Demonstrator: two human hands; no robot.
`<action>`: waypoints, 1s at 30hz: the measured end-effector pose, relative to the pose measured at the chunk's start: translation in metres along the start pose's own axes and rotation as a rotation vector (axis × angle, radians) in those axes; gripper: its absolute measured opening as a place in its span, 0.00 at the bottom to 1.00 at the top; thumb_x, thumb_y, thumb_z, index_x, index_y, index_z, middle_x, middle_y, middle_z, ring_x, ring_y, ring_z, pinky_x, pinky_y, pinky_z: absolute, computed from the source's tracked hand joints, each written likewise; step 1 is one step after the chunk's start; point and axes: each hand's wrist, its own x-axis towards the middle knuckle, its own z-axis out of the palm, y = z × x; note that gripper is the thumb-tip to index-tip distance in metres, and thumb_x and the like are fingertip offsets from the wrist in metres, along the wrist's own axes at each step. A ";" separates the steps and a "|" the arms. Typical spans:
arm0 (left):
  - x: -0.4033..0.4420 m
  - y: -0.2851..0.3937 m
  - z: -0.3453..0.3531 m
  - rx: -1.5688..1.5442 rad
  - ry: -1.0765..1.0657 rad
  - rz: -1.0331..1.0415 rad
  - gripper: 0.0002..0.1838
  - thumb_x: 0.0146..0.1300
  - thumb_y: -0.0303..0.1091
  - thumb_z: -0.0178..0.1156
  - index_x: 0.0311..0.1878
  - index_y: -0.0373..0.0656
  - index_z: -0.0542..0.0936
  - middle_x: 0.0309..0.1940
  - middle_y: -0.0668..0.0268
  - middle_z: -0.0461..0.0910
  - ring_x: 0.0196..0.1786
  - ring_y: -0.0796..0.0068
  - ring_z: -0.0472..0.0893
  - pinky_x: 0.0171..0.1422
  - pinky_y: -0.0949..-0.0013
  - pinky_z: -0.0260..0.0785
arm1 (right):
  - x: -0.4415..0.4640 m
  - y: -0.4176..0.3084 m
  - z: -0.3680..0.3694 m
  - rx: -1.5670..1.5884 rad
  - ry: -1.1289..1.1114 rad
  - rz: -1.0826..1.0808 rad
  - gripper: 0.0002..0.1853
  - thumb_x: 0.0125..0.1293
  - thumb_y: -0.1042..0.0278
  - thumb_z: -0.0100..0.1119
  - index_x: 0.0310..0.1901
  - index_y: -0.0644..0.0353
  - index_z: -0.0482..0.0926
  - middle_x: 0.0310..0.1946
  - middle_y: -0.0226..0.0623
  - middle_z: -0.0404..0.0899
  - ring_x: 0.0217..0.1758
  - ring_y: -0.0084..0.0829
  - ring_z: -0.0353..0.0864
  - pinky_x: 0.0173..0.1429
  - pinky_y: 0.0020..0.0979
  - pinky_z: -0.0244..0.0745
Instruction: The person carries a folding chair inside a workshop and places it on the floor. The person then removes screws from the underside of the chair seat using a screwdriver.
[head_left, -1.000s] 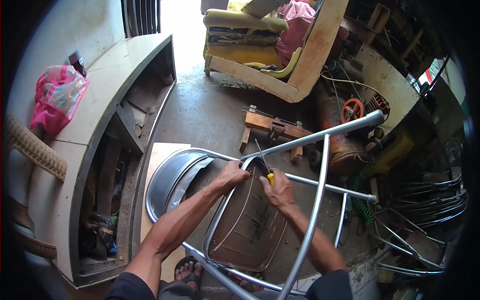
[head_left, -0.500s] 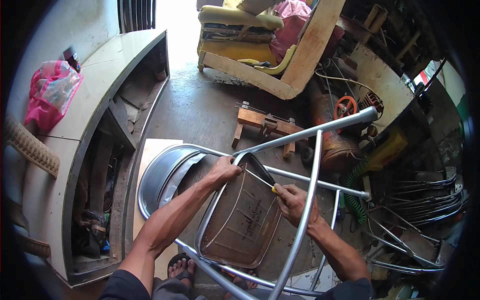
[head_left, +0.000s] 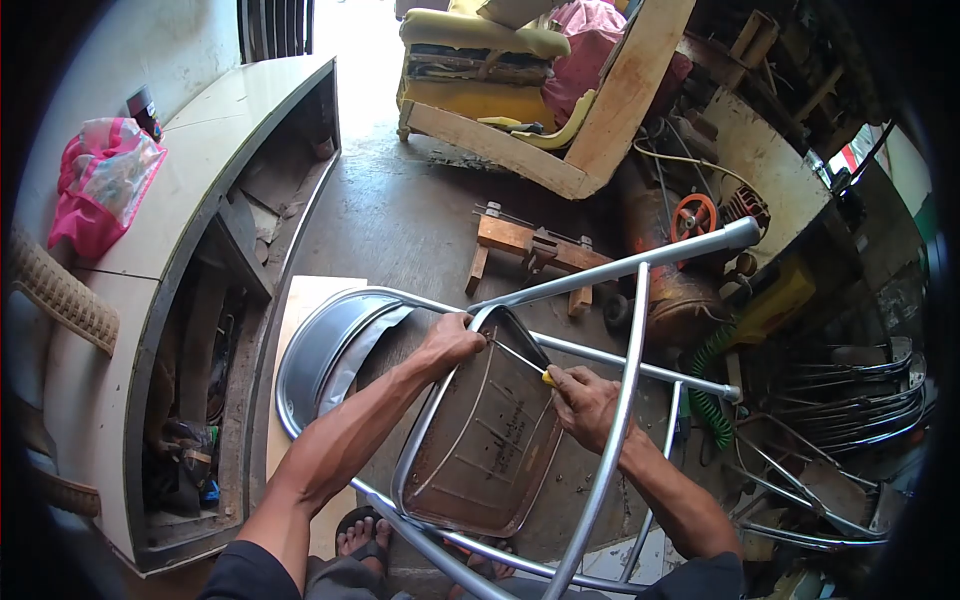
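Observation:
A metal-framed chair lies tipped over, the rusty brown underside of its seat (head_left: 490,430) turned up towards me. My left hand (head_left: 455,342) is closed on the seat's upper rim, its fingertips close to the screwdriver's tip. In my right hand (head_left: 588,405) is a screwdriver (head_left: 520,360); its yellow handle is mostly hidden by the fingers. The thin shaft slants up and left across the seat, and its tip meets the corner near my left fingers. Silver tube legs (head_left: 625,385) cross in front of my right forearm. The grey curved backrest (head_left: 330,350) rests to the left.
A low cabinet (head_left: 145,285) with open shelves runs along the left. Ahead are a wooden bench piece (head_left: 520,240) and a torn yellow armchair (head_left: 480,45). An orange-wheeled compressor (head_left: 680,280), a green coiled hose (head_left: 712,415) and stacked chrome frames (head_left: 860,400) fill the right.
Both hands keep nearly the same places on the seat and the screwdriver. The right hand and screwdriver handle have shifted very slightly; the view has moved a touch.

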 end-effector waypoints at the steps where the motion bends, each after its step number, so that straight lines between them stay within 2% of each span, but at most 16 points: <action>1: 0.000 0.001 -0.001 0.003 -0.001 -0.005 0.22 0.49 0.34 0.61 0.47 0.32 0.84 0.35 0.50 0.85 0.40 0.59 0.85 0.47 0.62 0.75 | 0.003 -0.003 -0.005 0.001 -0.017 0.016 0.20 0.65 0.65 0.61 0.59 0.58 0.81 0.46 0.44 0.85 0.40 0.45 0.87 0.44 0.43 0.84; 5: 0.005 -0.006 0.002 0.012 0.001 0.006 0.22 0.49 0.35 0.61 0.47 0.33 0.84 0.36 0.49 0.85 0.41 0.58 0.85 0.49 0.61 0.75 | 0.027 0.001 -0.019 0.071 -0.155 0.116 0.20 0.65 0.63 0.60 0.57 0.62 0.83 0.37 0.53 0.85 0.36 0.48 0.87 0.43 0.43 0.83; 6: 0.006 -0.008 0.003 0.014 -0.004 0.006 0.22 0.49 0.35 0.61 0.47 0.33 0.84 0.36 0.49 0.85 0.41 0.58 0.85 0.49 0.61 0.75 | 0.034 -0.002 -0.029 0.185 -0.213 0.233 0.20 0.64 0.62 0.57 0.55 0.63 0.83 0.34 0.56 0.85 0.37 0.51 0.87 0.44 0.45 0.81; 8: 0.007 -0.008 0.003 -0.008 0.001 -0.001 0.22 0.49 0.35 0.61 0.47 0.33 0.84 0.36 0.49 0.85 0.41 0.58 0.85 0.49 0.61 0.75 | 0.051 -0.009 -0.050 0.101 -0.317 0.255 0.20 0.63 0.64 0.57 0.54 0.62 0.84 0.36 0.57 0.85 0.37 0.52 0.87 0.45 0.45 0.81; 9: 0.009 -0.011 0.004 -0.004 -0.002 0.002 0.22 0.48 0.35 0.61 0.47 0.33 0.84 0.36 0.50 0.85 0.41 0.58 0.85 0.49 0.61 0.74 | 0.054 0.000 -0.046 0.011 -0.307 0.146 0.19 0.64 0.65 0.58 0.54 0.59 0.85 0.35 0.54 0.85 0.35 0.50 0.87 0.42 0.45 0.82; 10: 0.010 -0.012 0.004 -0.001 -0.005 0.005 0.22 0.48 0.35 0.61 0.47 0.33 0.84 0.36 0.50 0.85 0.41 0.58 0.85 0.49 0.61 0.74 | 0.054 0.003 -0.042 0.012 -0.303 0.149 0.19 0.64 0.65 0.58 0.54 0.59 0.85 0.35 0.54 0.85 0.35 0.50 0.87 0.42 0.45 0.82; 12: 0.010 -0.013 0.004 -0.022 -0.003 0.018 0.22 0.48 0.34 0.61 0.47 0.32 0.84 0.36 0.50 0.85 0.41 0.58 0.85 0.49 0.61 0.74 | 0.053 0.006 -0.039 -0.280 -0.082 -0.209 0.18 0.63 0.67 0.58 0.55 0.56 0.84 0.32 0.47 0.84 0.32 0.46 0.86 0.36 0.46 0.81; 13: 0.010 -0.012 0.003 -0.020 -0.005 0.021 0.22 0.48 0.34 0.61 0.47 0.32 0.84 0.36 0.50 0.85 0.41 0.58 0.85 0.49 0.61 0.74 | 0.049 0.001 -0.038 -0.400 -0.057 -0.279 0.18 0.63 0.69 0.59 0.55 0.54 0.83 0.33 0.40 0.81 0.32 0.38 0.84 0.32 0.41 0.77; 14: 0.009 -0.012 0.003 -0.024 -0.008 0.025 0.22 0.48 0.34 0.61 0.47 0.32 0.83 0.36 0.50 0.85 0.41 0.58 0.85 0.48 0.61 0.74 | 0.046 -0.003 -0.038 -0.401 -0.057 -0.275 0.18 0.63 0.69 0.59 0.55 0.54 0.83 0.33 0.40 0.81 0.32 0.38 0.84 0.32 0.41 0.77; 16: 0.008 -0.010 0.003 -0.030 -0.012 0.027 0.22 0.48 0.34 0.60 0.47 0.32 0.83 0.36 0.50 0.85 0.41 0.59 0.85 0.48 0.61 0.74 | 0.041 -0.010 -0.038 -0.576 -0.014 -0.384 0.17 0.65 0.71 0.57 0.55 0.58 0.83 0.37 0.40 0.83 0.39 0.35 0.84 0.36 0.38 0.81; 18: 0.007 -0.010 0.003 -0.028 -0.002 0.015 0.22 0.48 0.33 0.60 0.47 0.32 0.83 0.35 0.51 0.84 0.41 0.59 0.85 0.48 0.61 0.73 | 0.040 -0.011 -0.040 -0.606 -0.026 -0.366 0.17 0.66 0.70 0.57 0.55 0.58 0.84 0.38 0.37 0.83 0.40 0.31 0.82 0.37 0.35 0.77; 19: 0.009 -0.009 0.002 -0.027 -0.037 -0.025 0.25 0.49 0.31 0.61 0.52 0.31 0.82 0.37 0.56 0.84 0.40 0.67 0.82 0.48 0.66 0.73 | 0.039 -0.007 -0.038 -0.655 0.031 -0.418 0.17 0.65 0.70 0.57 0.55 0.58 0.84 0.38 0.36 0.83 0.40 0.30 0.81 0.38 0.34 0.76; 22: 0.007 -0.009 0.002 -0.063 -0.042 -0.026 0.25 0.49 0.31 0.61 0.53 0.31 0.82 0.37 0.57 0.83 0.39 0.68 0.82 0.47 0.66 0.73 | 0.039 0.001 -0.036 -0.680 0.101 -0.445 0.17 0.64 0.69 0.59 0.54 0.55 0.85 0.38 0.32 0.82 0.41 0.30 0.80 0.43 0.33 0.74; 24: 0.011 -0.014 0.005 -0.066 -0.024 -0.003 0.23 0.48 0.32 0.61 0.49 0.32 0.82 0.36 0.55 0.84 0.39 0.65 0.83 0.47 0.64 0.73 | 0.045 0.012 -0.037 -0.653 0.088 -0.406 0.18 0.62 0.70 0.60 0.54 0.50 0.86 0.40 0.31 0.82 0.41 0.31 0.80 0.41 0.33 0.76; 25: 0.012 -0.015 0.006 -0.069 -0.001 0.017 0.21 0.47 0.33 0.60 0.45 0.32 0.83 0.34 0.52 0.84 0.40 0.61 0.84 0.47 0.62 0.73 | 0.050 0.019 -0.036 -0.618 0.096 -0.407 0.21 0.63 0.70 0.59 0.57 0.44 0.84 0.38 0.29 0.79 0.38 0.31 0.77 0.37 0.34 0.70; 30: 0.009 -0.012 0.005 -0.055 0.002 0.011 0.20 0.47 0.33 0.61 0.43 0.32 0.84 0.34 0.52 0.84 0.39 0.62 0.84 0.46 0.62 0.73 | 0.062 0.031 -0.039 -0.548 0.011 -0.373 0.20 0.62 0.70 0.59 0.57 0.45 0.83 0.38 0.33 0.80 0.41 0.34 0.81 0.41 0.36 0.74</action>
